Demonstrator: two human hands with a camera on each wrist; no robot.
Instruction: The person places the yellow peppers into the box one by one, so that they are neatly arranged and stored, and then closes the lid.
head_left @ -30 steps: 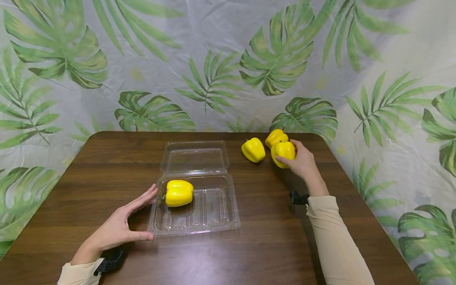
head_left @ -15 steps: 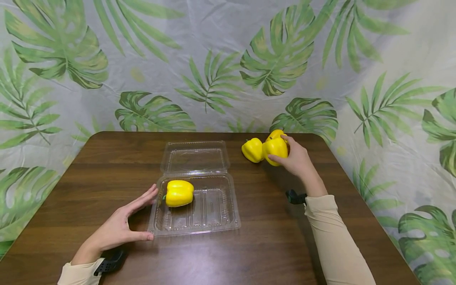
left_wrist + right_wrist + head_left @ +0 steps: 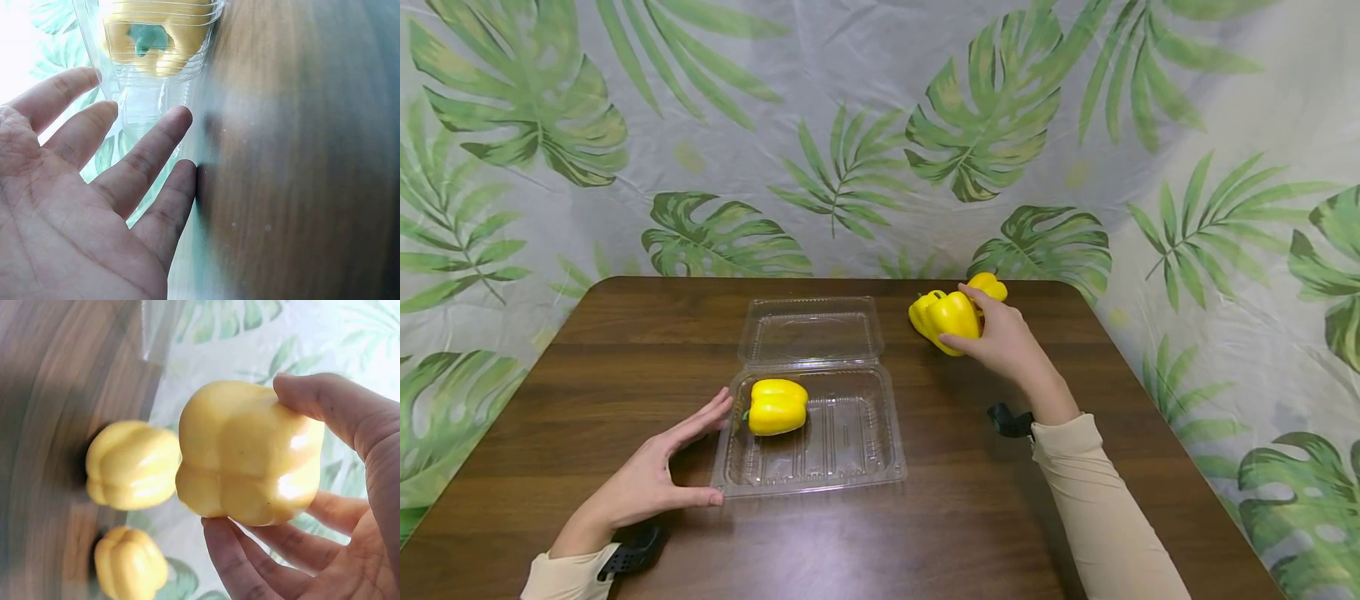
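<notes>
Steadying the open clear box [image 3: 820, 437] near the table's [image 3: 970, 533] front edge, the flat, relaxed left hand [image 3: 651, 479] rests against its left wall, while the right hand [image 3: 1003, 342] grasps a yellow pepper [image 3: 953, 317], lifted near the back right corner beside two others, one already lying boxed [image 3: 777, 406].

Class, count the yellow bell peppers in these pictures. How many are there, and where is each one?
4: one pepper in the clear container, one held pepper in the right hand, two on the table: one behind it, another further back.
</notes>
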